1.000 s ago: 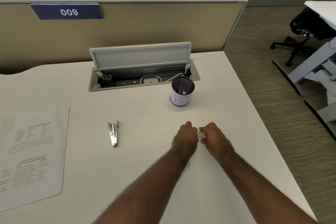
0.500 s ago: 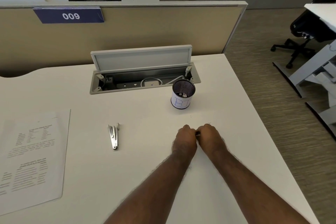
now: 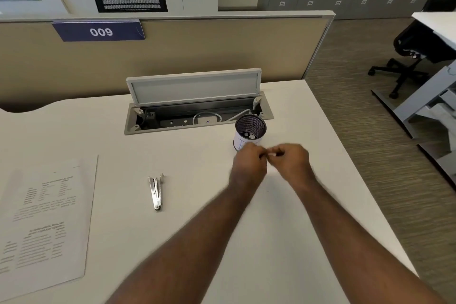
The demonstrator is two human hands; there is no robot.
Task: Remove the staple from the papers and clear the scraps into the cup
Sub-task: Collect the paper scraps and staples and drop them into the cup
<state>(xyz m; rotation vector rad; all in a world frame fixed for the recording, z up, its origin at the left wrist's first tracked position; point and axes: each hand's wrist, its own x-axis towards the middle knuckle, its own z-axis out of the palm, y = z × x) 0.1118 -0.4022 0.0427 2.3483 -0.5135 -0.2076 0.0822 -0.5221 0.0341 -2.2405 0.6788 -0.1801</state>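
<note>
A: Status?
B: I see both hands raised just before the cup (image 3: 250, 131). Left hand (image 3: 249, 161) and right hand (image 3: 291, 160) are curled, pinching white scraps (image 3: 272, 155) between them, so nothing drops.
A: Change?
B: They were down on the desk (image 3: 197, 205); now lifted cupward. Papers (image 3: 47, 217) far left, remover (image 3: 156, 191) idle.

Table (image 3: 98, 136): cable tray (image 3: 197, 116) recessed, lid raised. Behind tray: partition (image 3: 172, 57), label "009" (image 3: 100, 31). Right of tray: office chair (image 3: 414, 57) on floor.
</note>
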